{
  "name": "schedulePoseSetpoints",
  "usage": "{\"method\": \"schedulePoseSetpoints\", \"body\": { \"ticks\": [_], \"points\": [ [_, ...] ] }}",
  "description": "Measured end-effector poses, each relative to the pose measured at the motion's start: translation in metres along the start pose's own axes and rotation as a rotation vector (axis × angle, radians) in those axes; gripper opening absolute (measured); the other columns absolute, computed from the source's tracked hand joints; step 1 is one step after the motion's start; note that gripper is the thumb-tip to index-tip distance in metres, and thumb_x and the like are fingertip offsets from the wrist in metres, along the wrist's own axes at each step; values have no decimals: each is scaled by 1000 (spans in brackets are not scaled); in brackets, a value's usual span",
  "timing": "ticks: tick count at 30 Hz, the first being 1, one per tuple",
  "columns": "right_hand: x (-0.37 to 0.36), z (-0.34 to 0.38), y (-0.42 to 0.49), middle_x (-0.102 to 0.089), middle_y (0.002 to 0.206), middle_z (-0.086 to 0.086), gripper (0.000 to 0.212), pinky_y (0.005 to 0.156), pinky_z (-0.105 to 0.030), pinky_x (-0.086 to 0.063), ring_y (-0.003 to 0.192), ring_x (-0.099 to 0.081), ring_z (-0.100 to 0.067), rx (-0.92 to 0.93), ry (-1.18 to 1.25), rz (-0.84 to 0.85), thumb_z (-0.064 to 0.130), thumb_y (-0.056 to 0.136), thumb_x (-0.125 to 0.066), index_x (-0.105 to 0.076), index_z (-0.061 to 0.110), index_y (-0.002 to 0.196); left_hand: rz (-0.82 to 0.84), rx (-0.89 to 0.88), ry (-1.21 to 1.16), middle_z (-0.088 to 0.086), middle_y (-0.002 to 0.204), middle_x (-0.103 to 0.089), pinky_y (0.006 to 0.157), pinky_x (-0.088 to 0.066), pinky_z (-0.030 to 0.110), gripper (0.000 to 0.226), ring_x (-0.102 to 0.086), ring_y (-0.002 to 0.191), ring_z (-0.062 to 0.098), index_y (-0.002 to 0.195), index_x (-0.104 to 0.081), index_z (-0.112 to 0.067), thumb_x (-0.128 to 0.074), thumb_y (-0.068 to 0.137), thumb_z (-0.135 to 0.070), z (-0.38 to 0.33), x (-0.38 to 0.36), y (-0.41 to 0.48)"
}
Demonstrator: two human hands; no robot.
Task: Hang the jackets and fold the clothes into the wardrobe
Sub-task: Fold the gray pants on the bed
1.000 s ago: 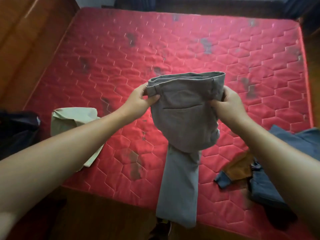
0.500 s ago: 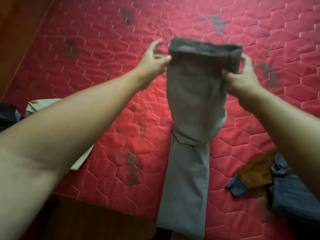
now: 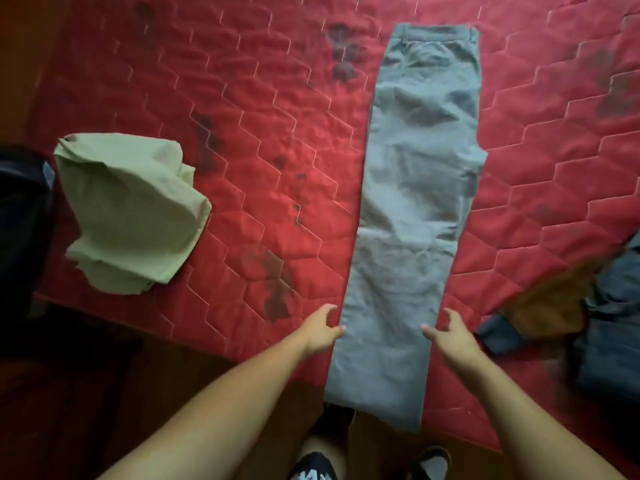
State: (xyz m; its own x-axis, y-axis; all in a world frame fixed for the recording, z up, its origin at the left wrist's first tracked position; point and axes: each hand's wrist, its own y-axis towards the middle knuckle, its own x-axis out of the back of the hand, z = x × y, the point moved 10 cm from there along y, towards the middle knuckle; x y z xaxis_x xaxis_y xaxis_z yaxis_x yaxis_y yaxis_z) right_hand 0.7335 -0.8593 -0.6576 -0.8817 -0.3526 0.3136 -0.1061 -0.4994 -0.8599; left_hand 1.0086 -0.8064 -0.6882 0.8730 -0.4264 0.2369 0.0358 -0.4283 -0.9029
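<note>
The long grey trousers (image 3: 415, 202) lie flat down the red quilted mattress (image 3: 242, 98), waistband far, hems over the near edge. My left hand (image 3: 320, 330) and right hand (image 3: 450, 333) flank the legs, fingers loosely spread, gripping nothing.

Bare forearms lead to the left hand (image 3: 320, 330) and right hand (image 3: 452, 337); black sneakers (image 3: 313, 468) with white markings

grey trousers (image 3: 419, 188) flat lengthwise (hems overhanging), wrinkled
</note>
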Motion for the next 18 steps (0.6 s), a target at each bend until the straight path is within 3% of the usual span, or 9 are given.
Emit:
{"method": "schedulePoseSetpoints", "body": {
  "ticks": [3, 5, 7, 9, 11, 14, 15, 18],
  "points": [
    [-16, -33, 0, -59, 124, -13, 58, 78, -29, -45, 98, -57, -22, -75, 92, 3, 0, 96, -65, -38, 5, 147, -8, 27, -134, 6, 135, -61, 107, -49, 40, 57, -60, 123, 22, 137, -50, -19, -74, 86, -25, 32, -30, 5],
    [-22, -55, 9, -58, 120, -14, 58, 72, -28, -46, 94, -58, -21, -106, 121, -25, -2, 94, -66, -40, 3, 146, -47, 44, -257, 10, 121, -65, 88, -59, 33, 45, -67, 107, 22, 129, -50, -18, -72, 90, -14, 35, -37, 1],
    [-23, -70, 14, -61, 124, -14, 52, 80, -35, -51, 102, -61, -26, -129, 168, -70, 0, 89, -74, -50, 7, 134, -65, 68, -340, 15, 115, -67, 76, -59, 28, 40, -69, 97, 23, 129, -49, -13, -68, 94, -6, 39, -46, 0],
    [-25, -87, 19, -63, 125, -16, 46, 94, -47, -54, 108, -64, -30, -136, 157, -97, 5, 83, -80, -54, 14, 119, -87, 69, -340, 12, 114, -68, 84, -60, 35, 39, -70, 100, 24, 129, -50, -11, -67, 93, -6, 44, -53, -1],
    [-30, -98, 17, -65, 115, -11, 47, 92, -48, -57, 101, -66, -28, -145, 199, -64, 3, 83, -79, -52, 15, 119, -114, 68, -335, 7, 113, -68, 91, -58, 41, 38, -69, 101, 22, 126, -51, -17, -66, 92, -7, 50, -61, -3],
    [-31, -104, 10, -65, 97, -4, 39, 63, -19, -55, 81, -63, -15, -94, 174, -12, -5, 87, -72, -53, 11, 117, -135, 47, -389, 2, 111, -69, 87, -58, 40, 37, -68, 99, 20, 120, -54, -24, -64, 89, -7, 52, -72, -10],
    [-31, -105, 8, -66, 96, -4, 35, 60, -18, -53, 78, -62, -13, -56, 137, -8, -4, 88, -72, -55, 12, 114, -131, 40, -407, 3, 111, -70, 88, -58, 40, 36, -69, 100, 22, 118, -57, -23, -65, 86, -9, 52, -75, -11],
    [-32, -114, 4, -72, 97, -11, 44, 79, -40, -59, 83, -70, -23, 37, 84, 11, 4, 86, -75, -53, 32, 112, -91, 85, -461, 8, 110, -75, 94, -57, 44, 25, -71, 101, 28, 103, -70, -20, -72, 79, -18, 58, -85, -9]
  ]
}}
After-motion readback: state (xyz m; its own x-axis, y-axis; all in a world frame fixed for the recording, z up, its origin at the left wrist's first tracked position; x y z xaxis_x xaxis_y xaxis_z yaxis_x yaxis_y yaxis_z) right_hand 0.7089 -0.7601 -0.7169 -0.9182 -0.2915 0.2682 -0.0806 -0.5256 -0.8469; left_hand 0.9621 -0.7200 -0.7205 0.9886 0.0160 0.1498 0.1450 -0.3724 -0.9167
